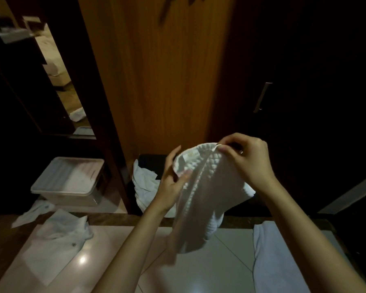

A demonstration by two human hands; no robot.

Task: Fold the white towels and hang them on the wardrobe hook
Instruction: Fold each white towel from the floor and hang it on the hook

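mirror (68, 85): far left, a tall strip in a dark frame, reflecting a lit room.
plastic box (69, 180): left, on the floor below the mirror; translucent, lid on, pale cloth visible inside.
crumpled cloths (59, 229): near left, white, lying on the tiled floor (199, 271) just in front of the box; one bears a small dark button.
basket towels (145, 185): centre, white cloth spilling over the near edge of a dark container at the foot of the wooden panel.
wooden panel (156, 70): centre, far, orange-brown grain, upright.
left hand (171, 182): centre, raised; thumb and fingers pinch the left edge of the white towel.
white towel (203, 197): held in the air between both hands, in front of the wooden panel; waffle texture, top edge bunched, the rest hanging down over the floor.
right hand (245, 159): right of centre, fingers curled, pinching the towel's top right corner; a ring shows on one finger.
wardrobe door (304, 92): far right, dark, with a metal bar handle (262, 97).
flat towel (283, 261): near right, pale, spread on the floor.
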